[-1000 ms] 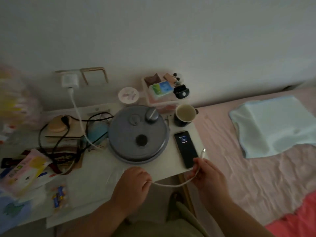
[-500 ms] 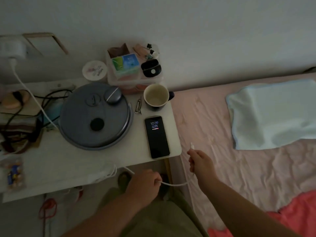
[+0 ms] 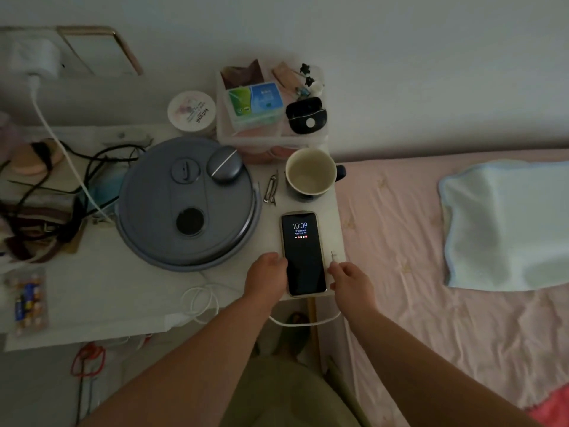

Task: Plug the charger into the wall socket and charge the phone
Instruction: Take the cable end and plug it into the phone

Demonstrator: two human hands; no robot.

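A black phone (image 3: 303, 254) lies screen-up on the white table (image 3: 123, 291), its lock screen lit. My left hand (image 3: 267, 274) rests on the phone's lower left edge, fingers curled against it. My right hand (image 3: 349, 277) is just right of the phone and pinches the white cable's plug (image 3: 335, 258), which points away from me. The white cable (image 3: 295, 322) sags below the table edge between my forearms, coils on the table (image 3: 198, 298), and runs up to the white charger (image 3: 34, 58) sitting in the wall socket at the far left.
A round grey lidded appliance (image 3: 184, 208) fills the table's middle. Behind the phone stand a mug (image 3: 309, 174), a hair clip (image 3: 271, 191), a white jar (image 3: 191, 110) and a storage box (image 3: 271, 118). Black cords (image 3: 61, 180) clutter the left. The pink bed (image 3: 446, 303) lies right.
My left hand let go of the cable and moved up onto the phone's lower left edge. My right hand brought the plug closer to the phone's right side.
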